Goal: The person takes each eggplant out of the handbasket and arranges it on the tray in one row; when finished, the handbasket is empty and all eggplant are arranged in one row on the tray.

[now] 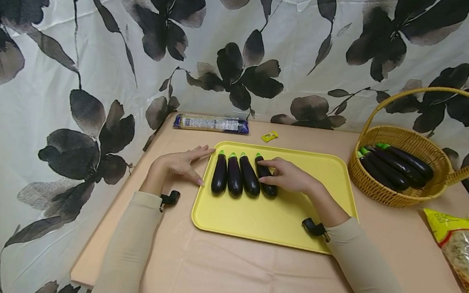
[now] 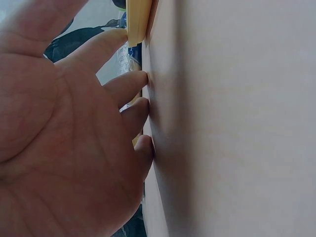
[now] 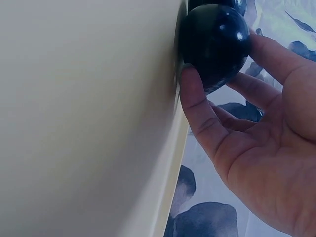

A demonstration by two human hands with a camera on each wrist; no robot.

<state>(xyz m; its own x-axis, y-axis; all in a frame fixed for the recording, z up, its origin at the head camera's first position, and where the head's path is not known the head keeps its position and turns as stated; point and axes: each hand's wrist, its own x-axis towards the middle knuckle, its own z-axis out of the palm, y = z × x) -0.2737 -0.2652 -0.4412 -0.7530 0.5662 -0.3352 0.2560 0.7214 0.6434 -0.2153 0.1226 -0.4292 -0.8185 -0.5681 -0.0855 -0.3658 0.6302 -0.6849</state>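
Several dark purple eggplants with green stem ends lie side by side on the left half of a yellow tray (image 1: pixel 286 225). My right hand (image 1: pixel 292 176) holds the rightmost eggplant (image 1: pixel 269 191) between thumb and fingers. In the right wrist view the thumb lies low against that eggplant's side, near the tray surface, and the fingers reach along its other side. My left hand (image 1: pixel 179 164) is at the tray's left rim, thumb and fingers spread. Seen from the left wrist, a fingertip touches the tray edge (image 2: pixel 139 22) and the other fingertips rest on the table.
A wicker basket (image 1: pixel 385 197) with a tall handle stands at the right and contains more eggplants (image 1: pixel 400 168). Behind the tray lie a blue-ended packet (image 1: pixel 211 124) and a small yellow wrapper (image 1: pixel 270 136). A yellow bag (image 1: pixel 465 253) sits at the right edge.
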